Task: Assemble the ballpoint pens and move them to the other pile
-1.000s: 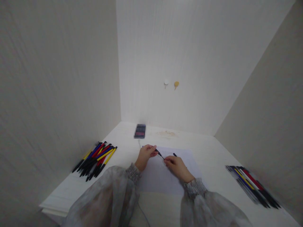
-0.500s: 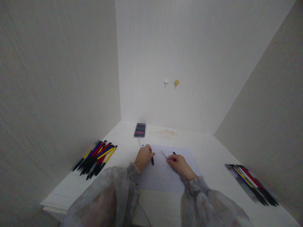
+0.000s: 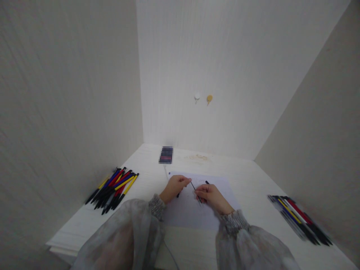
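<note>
White paper sheet [image 3: 191, 219], one, flat on the white table [image 3: 253, 195]; faint marks on its upper part, too small to read. Dark rectangular device [image 3: 166, 155] near the back wall [image 3: 174, 75], one, its face blurred into blocks, lettering unreadable.

Thin dark rod [image 3: 193, 185], one, slanted above the sheet between the two hands. Left hand [image 3: 176, 186]: thumb and fingertips closed on its upper end. Right hand [image 3: 210, 195]: fingers pinched on it lower down, its lower end apparently showing past them. Hands near each other, not touching.

Half a second ago the left fingers were away from the rod, with a black pen part under them, and the right hand alone held the rod. Now both hands are on it. End of the black pen part [image 3: 178, 195] shows under the left hand; cannot tell whether gripped or lying. Second short black piece [image 3: 207, 182] beyond the right hand, unmoved.

Left side: heaped pens with yellow, red, blue and black barrels [image 3: 115, 189], overlapping, total uncertain. Right side: blurred row of pens [image 3: 299, 219]; one red, one white, one yellow barrel distinct among darker ones. Both groups unchanged. Wall hooks: two, one white hook [image 3: 197, 96], one yellow hook [image 3: 209, 98].
</note>
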`<state>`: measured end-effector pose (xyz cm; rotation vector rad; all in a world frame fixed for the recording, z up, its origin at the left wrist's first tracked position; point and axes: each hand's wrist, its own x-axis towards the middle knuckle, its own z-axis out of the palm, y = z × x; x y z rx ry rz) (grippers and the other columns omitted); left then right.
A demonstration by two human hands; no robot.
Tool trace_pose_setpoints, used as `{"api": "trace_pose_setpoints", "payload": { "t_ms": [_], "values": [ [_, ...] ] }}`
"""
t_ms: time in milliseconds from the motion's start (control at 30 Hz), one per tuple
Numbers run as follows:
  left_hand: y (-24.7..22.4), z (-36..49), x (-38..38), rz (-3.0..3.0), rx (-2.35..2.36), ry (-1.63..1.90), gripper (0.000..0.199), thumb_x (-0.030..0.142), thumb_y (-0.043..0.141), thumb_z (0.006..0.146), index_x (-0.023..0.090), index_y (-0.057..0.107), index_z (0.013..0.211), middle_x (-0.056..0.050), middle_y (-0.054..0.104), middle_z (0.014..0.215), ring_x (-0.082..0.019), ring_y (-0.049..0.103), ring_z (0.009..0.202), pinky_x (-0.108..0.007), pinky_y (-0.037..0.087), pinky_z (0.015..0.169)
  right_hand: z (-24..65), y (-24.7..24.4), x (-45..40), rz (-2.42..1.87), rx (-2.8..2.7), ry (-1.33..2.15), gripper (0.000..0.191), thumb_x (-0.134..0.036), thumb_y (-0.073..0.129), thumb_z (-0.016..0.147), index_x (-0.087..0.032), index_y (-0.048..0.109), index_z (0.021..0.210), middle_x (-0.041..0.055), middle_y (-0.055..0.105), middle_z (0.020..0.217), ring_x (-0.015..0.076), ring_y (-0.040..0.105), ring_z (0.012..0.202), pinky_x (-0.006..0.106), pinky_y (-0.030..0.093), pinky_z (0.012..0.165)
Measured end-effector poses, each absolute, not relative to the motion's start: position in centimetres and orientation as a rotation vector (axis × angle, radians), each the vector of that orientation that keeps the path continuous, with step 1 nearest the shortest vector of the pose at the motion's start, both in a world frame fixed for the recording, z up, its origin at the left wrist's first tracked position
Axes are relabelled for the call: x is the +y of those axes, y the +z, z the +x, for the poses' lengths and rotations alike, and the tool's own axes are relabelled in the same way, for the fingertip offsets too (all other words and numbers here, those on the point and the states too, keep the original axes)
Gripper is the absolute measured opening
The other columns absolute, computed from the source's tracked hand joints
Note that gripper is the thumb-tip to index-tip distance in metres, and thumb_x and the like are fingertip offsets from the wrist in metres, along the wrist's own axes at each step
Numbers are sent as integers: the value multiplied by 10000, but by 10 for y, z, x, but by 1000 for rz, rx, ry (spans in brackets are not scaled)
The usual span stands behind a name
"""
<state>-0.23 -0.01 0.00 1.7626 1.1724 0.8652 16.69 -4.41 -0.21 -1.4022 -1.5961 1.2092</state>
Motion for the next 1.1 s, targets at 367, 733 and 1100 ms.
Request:
{"api": "trace_pose_setpoints", "payload": {
  "t_ms": [367,733,1100],
  "values": [
    [-1,-6,3,1454,1039,1053,380,509,492,656,142,491,558,67,352,411,-48,301,369,-194,235,391,159,2,-53,-1306,-1567,1464,197,-314,559,632,-118,545,638,23,601,565,65,463,405,191,343,411],
    [-7,-4,-7,2339,1375,567,262,411,562,632,164,648,648,-56,627,653,-163,540,630,-252,351,576,169,-3,-44,-1966,-1890,409,135,-197,474,679,-148,561,587,46,602,584,118,525,558,213,323,514],
    [-6,-5,-9,2359,1447,523,251,417,580,625,176,637,662,-66,629,714,-187,549,703,-269,374,623,168,1,-47,-2093,-1974,262,233,-352,460,754,-160,578,693,72,620,705,167,560,685,243,331,574]
  ]
}}
